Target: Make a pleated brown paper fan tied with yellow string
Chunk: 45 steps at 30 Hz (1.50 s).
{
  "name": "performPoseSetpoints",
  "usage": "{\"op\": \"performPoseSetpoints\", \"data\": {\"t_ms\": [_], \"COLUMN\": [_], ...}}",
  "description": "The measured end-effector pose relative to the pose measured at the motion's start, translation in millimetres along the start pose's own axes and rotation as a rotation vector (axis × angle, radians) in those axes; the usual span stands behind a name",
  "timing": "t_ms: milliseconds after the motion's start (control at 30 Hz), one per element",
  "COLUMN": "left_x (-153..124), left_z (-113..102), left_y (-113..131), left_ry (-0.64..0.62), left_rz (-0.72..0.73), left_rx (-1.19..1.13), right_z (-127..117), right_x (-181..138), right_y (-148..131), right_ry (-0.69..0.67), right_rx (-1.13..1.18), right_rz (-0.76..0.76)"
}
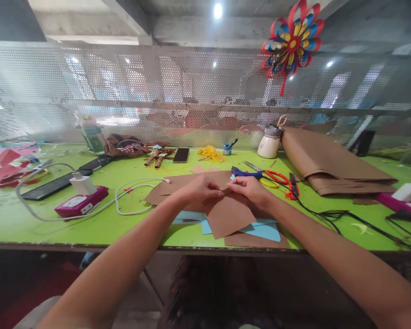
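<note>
Both my hands pinch the far edge of a piece of brown paper (230, 215) that slopes down toward the table's front edge. My left hand (202, 189) is closed on its left side, thumb and fingertips together. Close by, my right hand (250, 188) pinches the same edge on the right. Under the held piece lie light blue paper (265, 230) and more brown paper (178, 185). A dark blue tool (245, 173), perhaps a glue gun, lies just behind my right hand, beside scissors with orange handles (276, 177).
Left, a white cable runs from a charger (83, 184) on a purple power strip (82, 203). A phone (181, 155), yellow string (210, 153), a small blue jar (227, 149) and a white bottle (270, 141) stand or lie behind. Folded brown paper (329, 155) and black cords (349, 214) are right.
</note>
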<state>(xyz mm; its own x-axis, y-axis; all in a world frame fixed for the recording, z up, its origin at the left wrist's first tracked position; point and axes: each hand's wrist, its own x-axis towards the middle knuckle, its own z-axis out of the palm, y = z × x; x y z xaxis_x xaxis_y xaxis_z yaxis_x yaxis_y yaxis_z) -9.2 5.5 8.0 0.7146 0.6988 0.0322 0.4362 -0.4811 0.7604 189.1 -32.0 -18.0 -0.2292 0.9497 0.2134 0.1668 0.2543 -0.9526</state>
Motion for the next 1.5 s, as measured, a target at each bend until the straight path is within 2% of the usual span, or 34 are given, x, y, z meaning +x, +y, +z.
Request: {"op": "performPoseSetpoints", "data": {"t_ms": [100,300,367,500,567,800,1100,1300,1500], "left_x": [3,4,3,-2,-3,-6,-7,-2,4], "left_z": [3,5,3,-4,-6,-12,-19,-13,-12], "left_y": [-3,-1,-1,-1,-2,2,7,-6,-17], "left_ry": [0.038,0.076,0.042,-0.122,-0.156,-0.118,-0.086,-0.175,-0.137], "left_rz": [0.064,0.094,0.115,0.094,0.082,0.114,0.087,0.035,0.067], "left_rx": [0.086,0.116,0.107,0.067,0.055,0.107,0.086,-0.158,-0.094], "right_z": [3,5,2,-6,-8,-11,-17,-20,-22], "right_x": [-1,2,4,8,8,6,8,7,8], "right_y": [1,4,5,9,9,1,7,8,7], "right_ry": [-0.019,0.063,0.088,0.125,0.114,0.063,0.000,0.005,-0.027], "right_rx": [0.033,0.051,0.047,0.054,0.085,0.093,0.166,0.265,0.340], "right_rz": [0.018,-0.036,-0.056,-0.064,-0.038,0.027,0.080,0.161,0.166]}}
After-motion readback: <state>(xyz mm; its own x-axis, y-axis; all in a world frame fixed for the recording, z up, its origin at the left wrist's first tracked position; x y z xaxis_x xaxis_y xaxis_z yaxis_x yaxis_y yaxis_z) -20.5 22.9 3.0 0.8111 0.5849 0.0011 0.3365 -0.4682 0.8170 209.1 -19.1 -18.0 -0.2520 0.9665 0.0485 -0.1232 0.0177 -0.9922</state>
